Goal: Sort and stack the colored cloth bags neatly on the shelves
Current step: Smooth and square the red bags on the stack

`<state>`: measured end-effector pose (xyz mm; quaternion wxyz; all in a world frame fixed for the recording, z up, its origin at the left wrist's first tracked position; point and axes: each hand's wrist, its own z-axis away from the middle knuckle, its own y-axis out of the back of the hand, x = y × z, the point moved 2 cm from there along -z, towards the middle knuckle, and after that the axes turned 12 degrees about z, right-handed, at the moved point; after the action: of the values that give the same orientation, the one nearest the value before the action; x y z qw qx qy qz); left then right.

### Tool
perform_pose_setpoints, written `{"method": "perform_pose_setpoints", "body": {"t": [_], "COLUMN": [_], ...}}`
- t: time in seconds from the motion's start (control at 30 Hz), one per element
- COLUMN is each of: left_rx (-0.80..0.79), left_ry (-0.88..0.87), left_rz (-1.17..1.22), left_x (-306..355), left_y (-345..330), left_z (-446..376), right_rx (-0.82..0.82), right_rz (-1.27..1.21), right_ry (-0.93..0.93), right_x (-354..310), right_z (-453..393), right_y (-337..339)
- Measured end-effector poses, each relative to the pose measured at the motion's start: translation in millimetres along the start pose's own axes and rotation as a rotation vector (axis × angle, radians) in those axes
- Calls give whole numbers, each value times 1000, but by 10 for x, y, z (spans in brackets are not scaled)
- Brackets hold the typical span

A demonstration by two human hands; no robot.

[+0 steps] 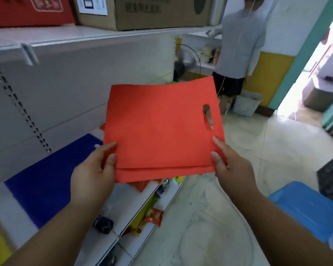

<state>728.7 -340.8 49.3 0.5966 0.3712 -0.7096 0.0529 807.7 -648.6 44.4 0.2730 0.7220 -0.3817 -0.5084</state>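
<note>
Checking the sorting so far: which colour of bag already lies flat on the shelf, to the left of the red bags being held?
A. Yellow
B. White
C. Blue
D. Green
C: a blue bag lies flat on the shelf, below and left of the red bags that the left hand and right hand hold up by their near corners.

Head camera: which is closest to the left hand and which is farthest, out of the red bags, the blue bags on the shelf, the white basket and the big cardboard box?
From the left hand:
1. Red bags, held in both hands.
2. Blue bags, on the shelf just left of it.
3. and 4. White basket, on the floor far right, and cardboard box, on the top shelf: both far, too close to call.
</note>
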Motion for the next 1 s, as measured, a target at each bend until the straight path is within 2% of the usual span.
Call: {"method": "perform_pose_setpoints", "body": {"t": [0.1, 0.2, 0.37, 0.6, 0.83, 1.0], "left_rx": [62, 175, 324, 496, 446, 360], "left_ry": [20, 87, 220, 339, 423, 528], "left_rz": [-23, -62, -163, -279, -310, -389], "left_x": [-17, -36, 14, -156, -350, -417], "left_y": [-481, -795, -1001, -1095, -1400, -1666], "left_z": [-209, -362, -511, -783, -1329, -1594], "right_rx": [-37, -147, -281, -421, -534, -727], "right_rz": [-2, -24, -55, -150, -113, -35], "right_ry": [63, 179, 398, 556, 549, 570], "right_x": [333, 446, 371, 151, 129, 94], "right_z": [-589, -1242, -2051, -2691, -3284, -3739], "right_y": [-202, -468, -823, -1590, -2007, -2213]}}
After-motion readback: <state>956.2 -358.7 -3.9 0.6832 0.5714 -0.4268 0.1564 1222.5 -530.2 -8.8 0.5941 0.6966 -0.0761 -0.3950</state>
